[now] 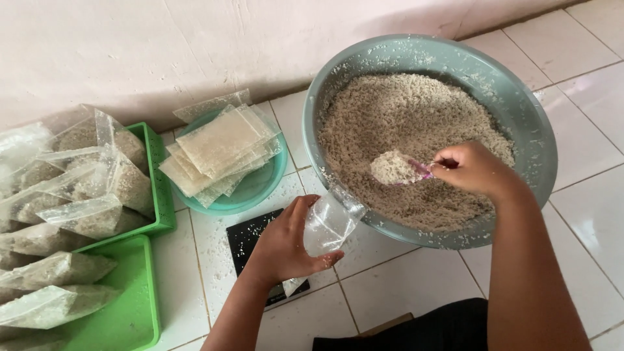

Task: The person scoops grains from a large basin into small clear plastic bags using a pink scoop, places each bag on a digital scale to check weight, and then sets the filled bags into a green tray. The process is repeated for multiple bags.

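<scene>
Below, on a tiled floor, the right hand [471, 170] grips a spoon [404, 169] heaped with grain over a grey basin [528, 110] full of the same grain. The left hand [286, 244] closes around an empty clear bag [328, 225] held at the basin's rim, above a black scale [246, 238]. A teal bowl [260, 185] holds flat empty bags. Green trays [155, 188] at left hold filled bags [84, 218].
</scene>
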